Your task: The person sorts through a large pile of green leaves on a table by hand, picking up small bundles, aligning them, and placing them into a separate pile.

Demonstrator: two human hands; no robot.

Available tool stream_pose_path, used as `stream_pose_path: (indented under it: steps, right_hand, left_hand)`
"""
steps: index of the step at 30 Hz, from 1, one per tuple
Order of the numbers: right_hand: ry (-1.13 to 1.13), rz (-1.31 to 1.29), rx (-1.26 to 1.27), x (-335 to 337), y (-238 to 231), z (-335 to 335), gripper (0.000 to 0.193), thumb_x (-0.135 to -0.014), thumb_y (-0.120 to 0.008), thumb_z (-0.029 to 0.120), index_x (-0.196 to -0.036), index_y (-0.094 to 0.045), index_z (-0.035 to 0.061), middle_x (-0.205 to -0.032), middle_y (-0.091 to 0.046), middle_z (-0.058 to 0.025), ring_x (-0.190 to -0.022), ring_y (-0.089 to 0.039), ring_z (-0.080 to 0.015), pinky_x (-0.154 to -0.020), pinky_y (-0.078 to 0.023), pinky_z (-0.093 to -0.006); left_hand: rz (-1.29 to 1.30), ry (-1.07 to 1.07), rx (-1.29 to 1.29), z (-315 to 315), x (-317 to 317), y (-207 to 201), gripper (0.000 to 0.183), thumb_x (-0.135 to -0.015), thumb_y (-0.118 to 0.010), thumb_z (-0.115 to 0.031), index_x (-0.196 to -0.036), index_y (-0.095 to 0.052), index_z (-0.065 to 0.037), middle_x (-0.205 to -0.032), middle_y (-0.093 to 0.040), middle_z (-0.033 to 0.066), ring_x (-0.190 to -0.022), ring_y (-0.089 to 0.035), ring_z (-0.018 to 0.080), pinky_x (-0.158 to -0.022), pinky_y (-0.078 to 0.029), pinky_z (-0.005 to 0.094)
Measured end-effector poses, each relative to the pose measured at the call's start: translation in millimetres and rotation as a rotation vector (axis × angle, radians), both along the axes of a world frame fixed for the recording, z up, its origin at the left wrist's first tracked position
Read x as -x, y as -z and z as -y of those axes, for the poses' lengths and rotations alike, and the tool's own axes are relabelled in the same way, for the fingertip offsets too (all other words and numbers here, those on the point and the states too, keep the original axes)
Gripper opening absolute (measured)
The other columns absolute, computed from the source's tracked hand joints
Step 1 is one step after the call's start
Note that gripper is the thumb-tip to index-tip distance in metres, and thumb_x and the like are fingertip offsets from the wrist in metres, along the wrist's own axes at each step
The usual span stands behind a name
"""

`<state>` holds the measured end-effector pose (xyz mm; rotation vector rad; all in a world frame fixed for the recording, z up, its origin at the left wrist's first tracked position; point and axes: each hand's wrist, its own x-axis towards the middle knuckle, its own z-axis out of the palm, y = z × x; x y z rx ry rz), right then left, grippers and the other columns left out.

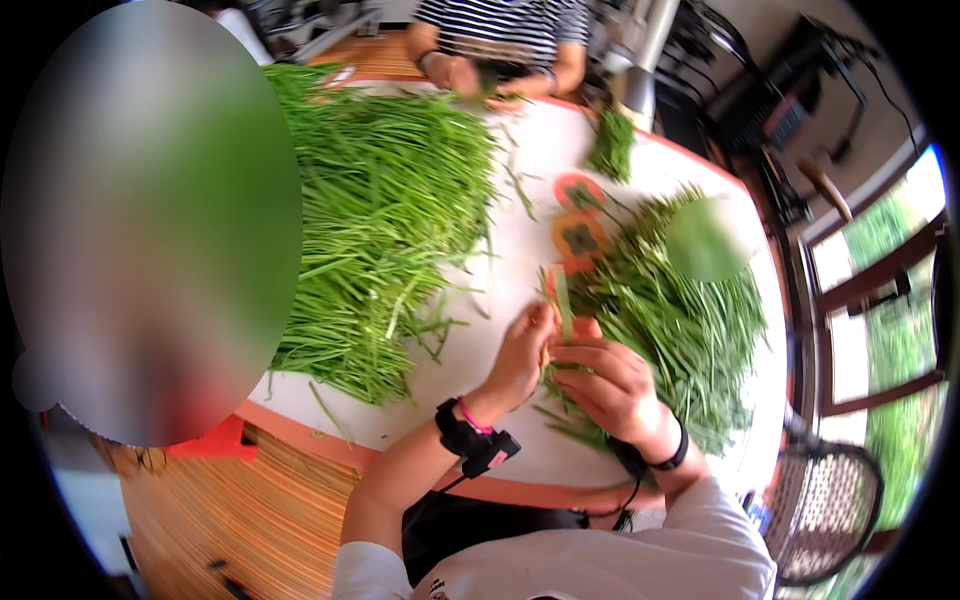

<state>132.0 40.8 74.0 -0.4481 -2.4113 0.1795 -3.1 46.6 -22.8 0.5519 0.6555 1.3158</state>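
Note:
My left hand and my right hand meet over the near part of the white table. Between their closed fingers they pinch a pale green chive stalk, its flat end standing up above the fingertips. The lower part of it is hidden by my fingers. Beside my right hand spreads a pile of long green chives, partly under my wrist. A larger heap of chives lies to the left of my hands, with loose stalks along its edge.
The white table has a reddish rim and printed orange round shapes. Across it, a person in a striped top works with their hands near a small chive bundle. A woven-back chair stands right. A blurred patch covers the left.

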Motion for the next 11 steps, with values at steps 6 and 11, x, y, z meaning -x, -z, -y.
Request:
stream_pose_path:
  steps: [6,11]
  right_hand:
    - [0.196,0.186,-0.062,-7,20,42,0.019,-0.065,-0.061,0.008,-0.083,-0.061,0.0018,-0.095,-0.059,-0.0104,-0.085,-0.059,-0.0255,-0.068,-0.050,-0.0338]
    - [0.367,0.175,0.057,-1,25,73,0.010,-0.072,-0.062,0.006,-0.081,-0.059,0.0031,-0.094,-0.060,-0.0097,-0.088,-0.060,-0.0276,-0.071,-0.051,-0.0333]
  left_hand:
    - [0.489,0.153,0.072,-5,-2,5,0.017,-0.096,-0.043,-0.020,-0.091,-0.052,-0.007,-0.091,-0.063,0.0120,-0.099,-0.059,0.0258,-0.079,-0.053,0.0278]
    - [0.542,0.275,-0.127,-3,-5,10,0.017,-0.095,-0.046,-0.021,-0.096,-0.054,-0.007,-0.095,-0.061,0.0090,-0.102,-0.058,0.0249,-0.080,-0.052,0.0276]
